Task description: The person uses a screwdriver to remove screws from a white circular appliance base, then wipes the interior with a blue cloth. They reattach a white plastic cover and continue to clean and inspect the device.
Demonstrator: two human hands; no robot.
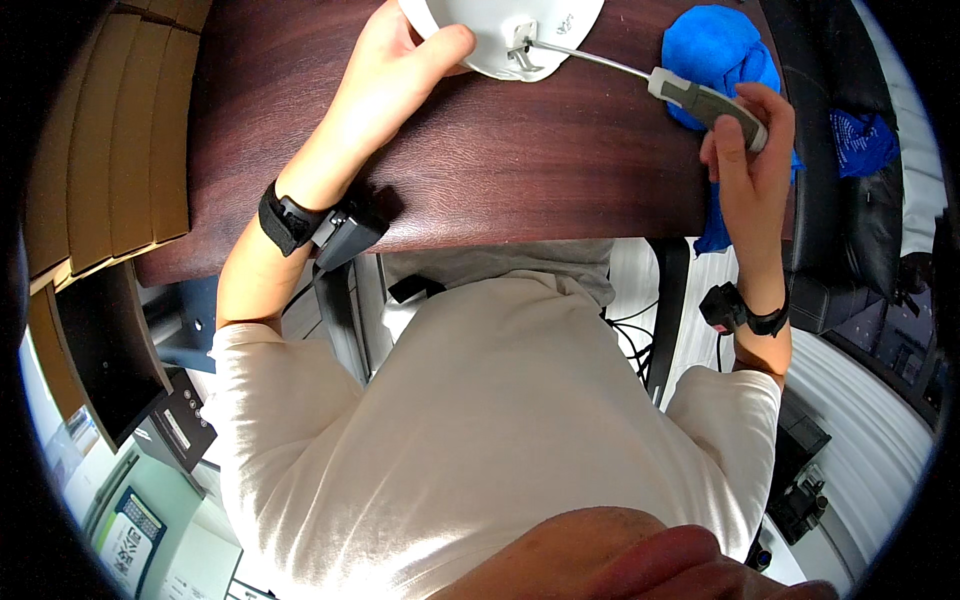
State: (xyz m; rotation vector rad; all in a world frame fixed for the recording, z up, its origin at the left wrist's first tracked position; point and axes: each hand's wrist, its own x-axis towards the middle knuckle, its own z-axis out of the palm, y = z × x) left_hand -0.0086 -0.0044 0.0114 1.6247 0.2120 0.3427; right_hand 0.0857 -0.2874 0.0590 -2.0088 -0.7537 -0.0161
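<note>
A white, curved shell-like part (490, 62) is at the far edge of the view, partly cut off. My left hand (412, 75) grips its left side, thumb over the rim, other fingers hidden. A small metal bracket or clip (522, 48) sits on the shell's inner face. In my right hand (748, 150) is a screwdriver (705, 102) with a grey and white handle, held between thumb and fingers. Its long shaft points left, the tip meeting the bracket. Whether the tip sits in a screw is too small to tell.
A crumpled blue cloth (712, 45) lies behind the screwdriver handle on the dark brown wood-grain table (560, 165). Cardboard boxes (110, 140) stand along the left side. A black padded seat (850, 215) is at the right. Black devices are strapped to both wrists.
</note>
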